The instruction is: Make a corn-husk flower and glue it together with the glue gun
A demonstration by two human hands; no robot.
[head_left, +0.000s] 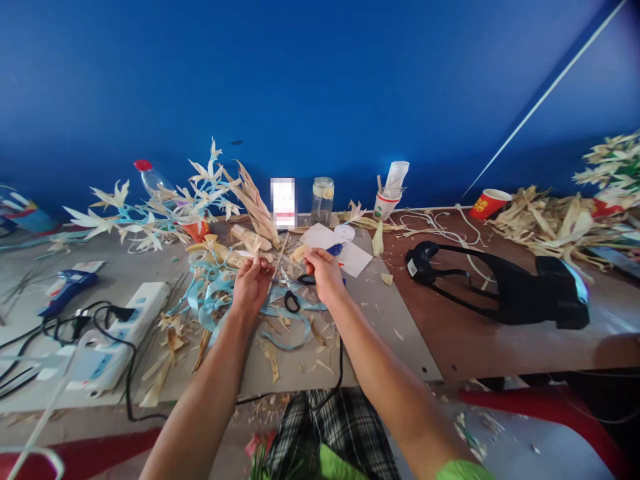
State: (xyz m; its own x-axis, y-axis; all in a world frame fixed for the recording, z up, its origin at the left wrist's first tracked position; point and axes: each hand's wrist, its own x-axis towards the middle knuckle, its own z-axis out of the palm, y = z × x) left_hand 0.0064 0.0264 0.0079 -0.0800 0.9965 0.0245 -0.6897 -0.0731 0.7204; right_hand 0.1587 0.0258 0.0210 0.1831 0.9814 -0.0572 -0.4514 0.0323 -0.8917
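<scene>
My left hand (251, 283) is closed in a pinch on a thin pale stick (279, 259) that points up and away. My right hand (324, 272) is closed on a small piece of dried corn husk (301, 253), held close to the stick's upper part. Both hands hover over a heap of light blue ribbon (220, 297) and husk scraps on the grey board (395, 320). Black-handled scissors (293, 298) lie just below and between my hands. A white sheet of paper (350, 257) lies behind my right hand.
A white power strip (123, 327) with black cables and a blue glue gun (67, 288) lie left. Husk flowers on blue stems (165, 213), a glass jar (323, 200), paper cups (386, 203) and a red cup (489, 203) line the back. A black strapped device (500, 283) rests right.
</scene>
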